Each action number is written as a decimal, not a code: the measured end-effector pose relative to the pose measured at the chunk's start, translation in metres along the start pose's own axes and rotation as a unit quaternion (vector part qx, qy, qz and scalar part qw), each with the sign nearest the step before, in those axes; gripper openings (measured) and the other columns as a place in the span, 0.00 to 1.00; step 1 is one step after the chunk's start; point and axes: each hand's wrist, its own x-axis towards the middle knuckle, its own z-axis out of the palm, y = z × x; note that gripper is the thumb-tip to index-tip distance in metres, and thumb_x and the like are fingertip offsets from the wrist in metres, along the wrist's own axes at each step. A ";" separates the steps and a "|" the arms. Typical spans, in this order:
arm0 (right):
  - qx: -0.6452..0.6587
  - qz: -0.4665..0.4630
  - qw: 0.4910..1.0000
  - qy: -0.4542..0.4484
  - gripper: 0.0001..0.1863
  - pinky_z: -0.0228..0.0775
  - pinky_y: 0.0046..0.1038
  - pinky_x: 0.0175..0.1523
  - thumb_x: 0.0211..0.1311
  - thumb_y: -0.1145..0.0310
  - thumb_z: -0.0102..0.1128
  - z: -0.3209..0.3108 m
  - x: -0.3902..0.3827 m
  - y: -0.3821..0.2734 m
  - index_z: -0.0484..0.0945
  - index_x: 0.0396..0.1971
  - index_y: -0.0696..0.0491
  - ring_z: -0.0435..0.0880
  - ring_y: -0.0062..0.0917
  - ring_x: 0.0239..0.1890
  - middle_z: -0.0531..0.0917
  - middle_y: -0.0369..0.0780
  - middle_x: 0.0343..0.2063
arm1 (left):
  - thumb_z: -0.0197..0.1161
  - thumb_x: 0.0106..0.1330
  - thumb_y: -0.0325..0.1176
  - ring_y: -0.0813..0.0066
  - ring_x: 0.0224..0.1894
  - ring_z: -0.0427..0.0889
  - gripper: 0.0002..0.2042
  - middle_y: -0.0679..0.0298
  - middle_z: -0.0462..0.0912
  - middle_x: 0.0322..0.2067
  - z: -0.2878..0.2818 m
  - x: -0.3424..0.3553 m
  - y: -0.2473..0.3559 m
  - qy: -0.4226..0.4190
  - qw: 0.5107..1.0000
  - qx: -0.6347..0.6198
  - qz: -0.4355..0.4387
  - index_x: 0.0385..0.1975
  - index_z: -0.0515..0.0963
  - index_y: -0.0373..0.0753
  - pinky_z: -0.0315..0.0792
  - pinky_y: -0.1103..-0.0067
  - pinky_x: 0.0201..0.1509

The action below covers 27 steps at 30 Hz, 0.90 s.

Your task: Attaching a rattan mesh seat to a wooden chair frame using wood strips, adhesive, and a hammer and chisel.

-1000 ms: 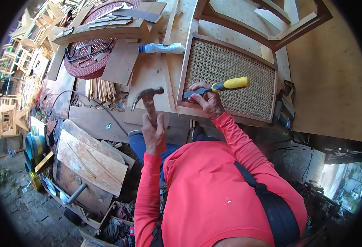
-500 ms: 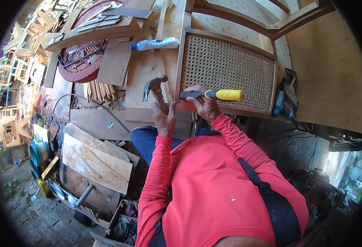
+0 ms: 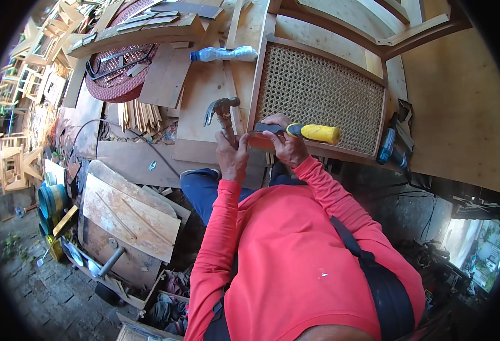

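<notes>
My left hand (image 3: pixel 232 157) is closed around the handle of a claw hammer (image 3: pixel 222 108), its metal head up and to the left. The thumb of that hand points toward the corner of a wooden frame. My right hand (image 3: pixel 288 145) grips a chisel (image 3: pixel 320 133) with a yellow and black handle; its flat dark blade points left, between thumb and fingers. Both hands are close together at the near left corner of the cane-webbed panel (image 3: pixel 318 96) in its brown wooden frame. The fingertips beyond the chisel are partly hidden.
A crumpled plastic bottle (image 3: pixel 224 54) lies left of the panel. Farther left, wood offcuts and a hacksaw (image 3: pixel 119 61) rest on a woven red stool (image 3: pixel 105 88). At right lies a blue-handled tool (image 3: pixel 386 146). A board-topped cart (image 3: pixel 130 219) stands at lower left.
The view has shifted slightly, moving the bench items a little rightward. The left hand has tilted the hammer head slightly upward; both hands keep their tools near the frame corner.
</notes>
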 end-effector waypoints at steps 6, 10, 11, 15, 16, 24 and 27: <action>-0.020 -0.013 1.000 -0.011 0.15 0.76 0.34 0.60 0.67 0.76 0.67 0.001 0.002 -0.004 0.76 0.51 0.57 0.84 0.36 0.51 0.83 0.44 0.47 | 0.74 0.68 0.36 0.49 0.30 0.86 0.20 0.51 0.84 0.28 -0.002 0.001 0.001 -0.005 1.000 -0.006 0.009 0.44 0.67 0.36 0.76 0.62 0.36; -0.026 -0.022 0.999 -0.017 0.15 0.76 0.35 0.59 0.67 0.76 0.67 0.003 0.001 -0.003 0.76 0.51 0.57 0.84 0.37 0.51 0.83 0.44 0.47 | 0.74 0.68 0.36 0.48 0.31 0.86 0.20 0.50 0.84 0.28 -0.002 0.003 -0.002 -0.007 1.000 0.003 0.006 0.44 0.67 0.35 0.76 0.61 0.37; -0.026 -0.022 0.999 -0.017 0.15 0.76 0.35 0.59 0.67 0.76 0.67 0.004 0.001 -0.002 0.76 0.51 0.57 0.84 0.37 0.51 0.83 0.44 0.47 | 0.74 0.68 0.36 0.48 0.31 0.86 0.20 0.50 0.84 0.28 -0.002 0.002 -0.002 -0.005 1.000 0.004 0.007 0.44 0.67 0.35 0.76 0.61 0.36; -0.021 -0.020 0.999 -0.016 0.15 0.76 0.35 0.59 0.67 0.77 0.67 0.005 0.000 0.000 0.76 0.51 0.58 0.84 0.37 0.51 0.83 0.45 0.47 | 0.74 0.68 0.36 0.48 0.30 0.86 0.20 0.50 0.84 0.28 -0.003 0.002 0.002 -0.009 1.000 0.015 0.009 0.43 0.67 0.35 0.76 0.61 0.36; -0.021 -0.018 0.999 -0.018 0.15 0.76 0.35 0.59 0.67 0.77 0.67 0.005 0.000 0.000 0.76 0.51 0.58 0.84 0.37 0.50 0.83 0.45 0.47 | 0.74 0.68 0.36 0.48 0.30 0.86 0.20 0.50 0.84 0.28 -0.004 0.002 0.003 -0.009 1.000 0.014 0.009 0.43 0.67 0.35 0.76 0.61 0.36; -0.026 -0.024 0.999 -0.017 0.15 0.77 0.34 0.58 0.68 0.77 0.66 0.005 0.002 0.000 0.76 0.51 0.58 0.84 0.37 0.50 0.83 0.45 0.47 | 0.74 0.68 0.36 0.47 0.30 0.85 0.20 0.50 0.84 0.27 -0.004 0.001 0.005 -0.011 1.000 0.002 0.005 0.43 0.67 0.36 0.75 0.61 0.36; -0.016 -0.016 1.000 -0.019 0.15 0.77 0.34 0.58 0.68 0.77 0.67 0.005 0.001 0.001 0.76 0.51 0.58 0.84 0.37 0.50 0.83 0.45 0.46 | 0.74 0.68 0.36 0.48 0.29 0.85 0.20 0.50 0.83 0.27 -0.006 0.002 0.004 -0.014 0.999 0.031 0.013 0.44 0.67 0.36 0.75 0.61 0.36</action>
